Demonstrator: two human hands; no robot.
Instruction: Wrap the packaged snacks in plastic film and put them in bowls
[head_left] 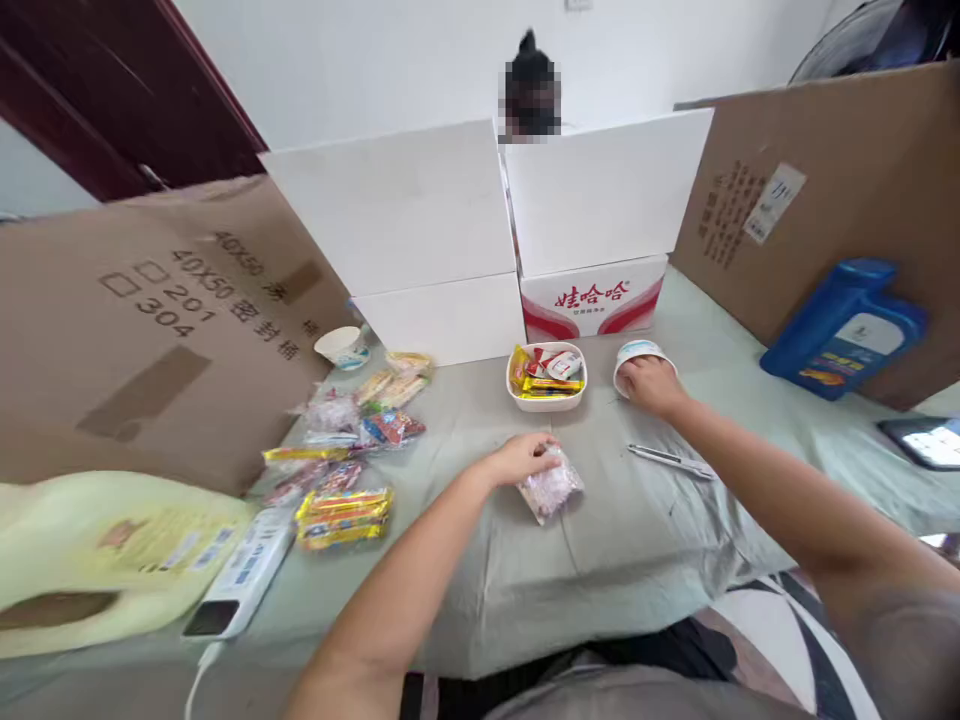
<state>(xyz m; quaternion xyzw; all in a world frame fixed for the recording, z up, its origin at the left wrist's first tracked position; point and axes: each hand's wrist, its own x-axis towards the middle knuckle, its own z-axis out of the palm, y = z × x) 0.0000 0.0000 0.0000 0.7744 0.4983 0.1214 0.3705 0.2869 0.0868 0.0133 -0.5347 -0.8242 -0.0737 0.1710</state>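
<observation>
Left hand: grip's closed on the top edge of a small see-through plastic packet with pale pinkish contents; can't tell if the packet touches the tabletop.
Right hand: fingers over the near rim of a round white paper bowl with blue print, tips hidden inside, so I can't tell if that grip has anything.
Middle bowl: a white, rounded-square bowl loaded with yellow and red wrapped snacks, sitting just beyond the packet, left of the paper bowl.
Pen-ish thing: a slim, silvery-white stick-shaped tool lying flat by the right forearm.
Snack heap: assorted shiny plastic-wrapped snacks off to the left, with a second white paper bowl tipped over behind them.
Tabletop: draped in a wrinkly grey-green cloth, blue plastic jug-shaped bottle on the right, white power strip near the left edge.
Backdrop: white boards standing up, someone's dark hair poking above them.
</observation>
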